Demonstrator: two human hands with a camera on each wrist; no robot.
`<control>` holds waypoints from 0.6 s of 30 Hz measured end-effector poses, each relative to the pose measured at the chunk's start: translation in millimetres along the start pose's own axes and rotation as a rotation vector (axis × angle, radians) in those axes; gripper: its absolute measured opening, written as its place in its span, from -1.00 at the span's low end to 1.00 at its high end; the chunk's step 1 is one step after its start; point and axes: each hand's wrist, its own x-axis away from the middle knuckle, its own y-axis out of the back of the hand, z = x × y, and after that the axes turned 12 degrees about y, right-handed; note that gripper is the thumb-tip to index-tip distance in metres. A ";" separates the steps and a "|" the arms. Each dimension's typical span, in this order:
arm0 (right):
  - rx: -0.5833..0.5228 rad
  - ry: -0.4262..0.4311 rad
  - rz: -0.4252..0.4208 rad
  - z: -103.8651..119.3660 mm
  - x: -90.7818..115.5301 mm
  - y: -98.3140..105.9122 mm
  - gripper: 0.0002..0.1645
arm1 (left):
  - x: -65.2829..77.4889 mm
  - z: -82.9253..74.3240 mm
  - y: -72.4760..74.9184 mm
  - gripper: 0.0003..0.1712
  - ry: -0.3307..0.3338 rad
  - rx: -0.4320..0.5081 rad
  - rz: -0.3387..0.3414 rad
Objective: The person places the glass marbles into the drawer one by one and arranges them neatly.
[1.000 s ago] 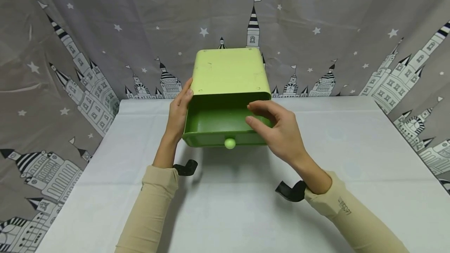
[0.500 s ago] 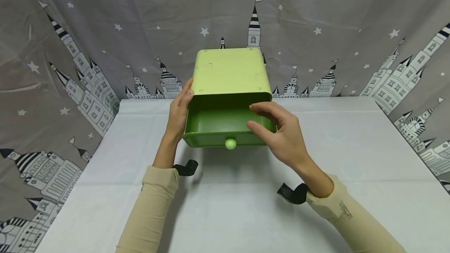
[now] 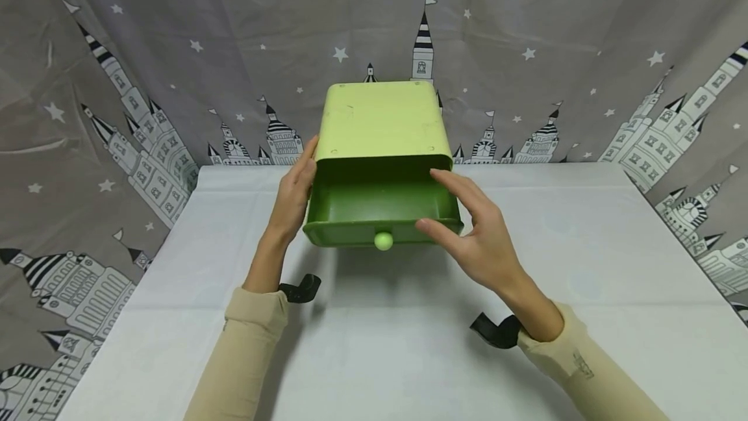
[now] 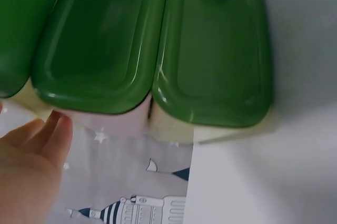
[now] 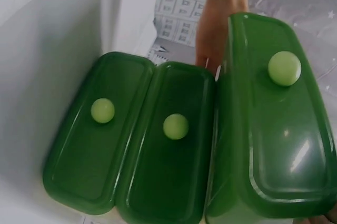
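A small drawer cabinet (image 3: 386, 119) with a pale yellow-green top stands on the table in the head view. Its top drawer (image 3: 380, 200) is pulled out, showing a bare green inside and a round lime knob (image 3: 383, 241). My left hand (image 3: 292, 203) rests with extended fingers against the cabinet's left side. Over the drawer's right front corner is my right hand (image 3: 476, 232), thumb and fingers spread apart, the thumb overlapping the front rim. Two lower drawers, the middle drawer (image 5: 166, 166) and the bottom drawer (image 5: 87, 155), are closed in the right wrist view.
A white cloth (image 3: 374, 356) covers the table. Behind it and along the sides hangs a grey curtain (image 3: 234, 12) printed with castles and stars. Black straps (image 3: 497, 331) stick out at both wrists, below beige sleeves (image 3: 590, 369).
My right hand has moved a little right and towards me, and its thumb and fingers have spread wider. The left hand has shifted slightly down along the cabinet's side. The drawer stays pulled out.
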 end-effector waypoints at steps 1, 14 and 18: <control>0.007 -0.006 0.005 -1.2 0.5 0.2 -0.15 | 3.0 0.4 1.8 -0.15 -0.013 0.009 0.029; 0.005 -0.076 0.005 -18.4 0.6 -10.6 0.22 | 37.0 1.0 10.5 0.45 -0.015 0.078 0.355; 0.018 -0.099 -0.009 -19.4 -4.6 -15.6 0.21 | 39.6 -0.8 6.1 0.49 0.009 0.105 0.314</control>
